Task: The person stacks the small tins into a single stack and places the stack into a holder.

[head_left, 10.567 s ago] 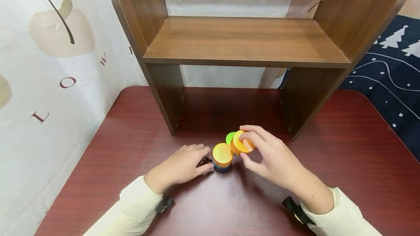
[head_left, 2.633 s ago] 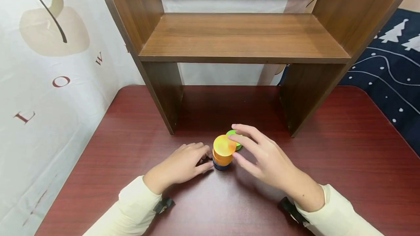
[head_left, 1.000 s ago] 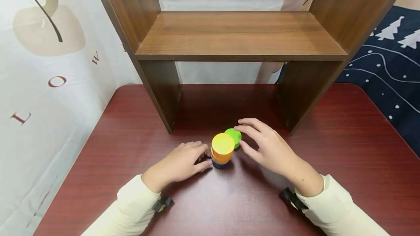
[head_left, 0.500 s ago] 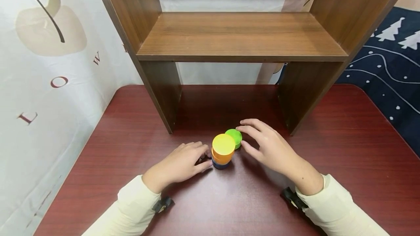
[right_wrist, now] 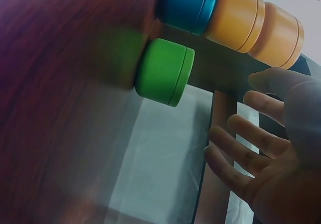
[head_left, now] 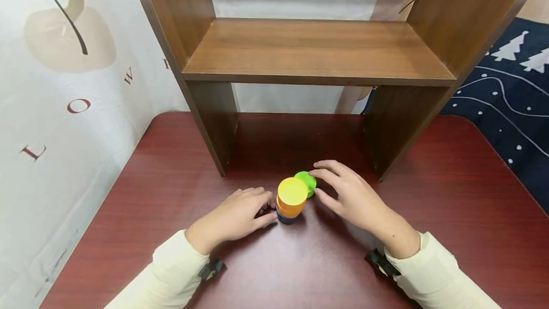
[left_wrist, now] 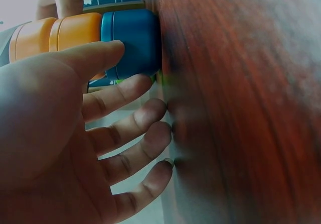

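Three small round lidded tins stand in a stack on the table. A blue tin (left_wrist: 133, 43) is at the bottom, a middle orange tin (right_wrist: 236, 18) sits on it, and a top orange tin (head_left: 292, 191) crowns the stack. Behind and to its right stands a green tin (right_wrist: 164, 72). My left hand (head_left: 236, 214) rests beside the stack with relaxed fingers, its thumb and index fingertips right at the blue tin and its other fingertips down by the table. My right hand (head_left: 352, 198) hovers with spread, slightly bent fingers just right of the green tin, holding nothing.
A brown wooden shelf unit (head_left: 317, 51) stands on the reddish-brown table (head_left: 274, 271) behind the tins, its side panels reaching down on both sides. A white printed cloth (head_left: 86, 156) hangs on the left, a dark blue one (head_left: 506, 104) on the right.
Earlier my right hand held an orange tin beside the stack; that tin now sits on top. The hand has let go and drawn slightly right. My left hand has stayed beside the stack.
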Action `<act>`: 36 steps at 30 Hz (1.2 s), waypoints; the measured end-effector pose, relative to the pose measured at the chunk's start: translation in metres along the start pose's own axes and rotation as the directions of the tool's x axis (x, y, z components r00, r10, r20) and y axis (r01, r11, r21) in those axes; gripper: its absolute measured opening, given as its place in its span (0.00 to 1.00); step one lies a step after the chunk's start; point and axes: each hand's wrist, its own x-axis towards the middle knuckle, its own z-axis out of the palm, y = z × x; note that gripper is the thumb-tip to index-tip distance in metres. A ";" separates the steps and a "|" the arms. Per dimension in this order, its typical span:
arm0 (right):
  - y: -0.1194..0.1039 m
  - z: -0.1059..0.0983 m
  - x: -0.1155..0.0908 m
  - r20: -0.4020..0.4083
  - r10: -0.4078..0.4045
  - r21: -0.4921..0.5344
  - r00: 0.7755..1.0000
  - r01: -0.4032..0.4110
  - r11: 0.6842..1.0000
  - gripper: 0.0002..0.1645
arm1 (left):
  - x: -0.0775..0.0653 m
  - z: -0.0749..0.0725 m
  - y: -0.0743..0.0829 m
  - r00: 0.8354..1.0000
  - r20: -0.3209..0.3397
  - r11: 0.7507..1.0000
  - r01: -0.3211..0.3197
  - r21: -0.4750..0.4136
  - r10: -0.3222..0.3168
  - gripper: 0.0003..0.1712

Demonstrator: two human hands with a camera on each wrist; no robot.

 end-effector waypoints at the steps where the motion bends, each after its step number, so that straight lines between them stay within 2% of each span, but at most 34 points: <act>1: 0.000 0.001 0.000 0.002 -0.001 0.000 1.000 0.001 1.000 0.24 | -0.001 0.000 0.000 1.000 0.001 1.000 0.001 0.001 -0.001 0.12; 14: 0.002 0.004 -0.002 0.028 0.007 -0.018 1.000 -0.007 1.000 0.25 | -0.001 -0.001 0.000 1.000 0.005 1.000 -0.019 0.010 0.019 0.12; 27: 0.004 0.005 -0.001 0.159 0.020 0.006 0.987 -0.021 1.000 0.28 | -0.003 -0.001 0.001 1.000 -0.001 1.000 -0.020 0.023 0.020 0.13; 36: 0.005 0.006 -0.001 0.264 0.030 0.004 0.964 -0.032 0.999 0.32 | -0.002 0.000 0.000 1.000 0.004 1.000 -0.013 0.026 0.013 0.13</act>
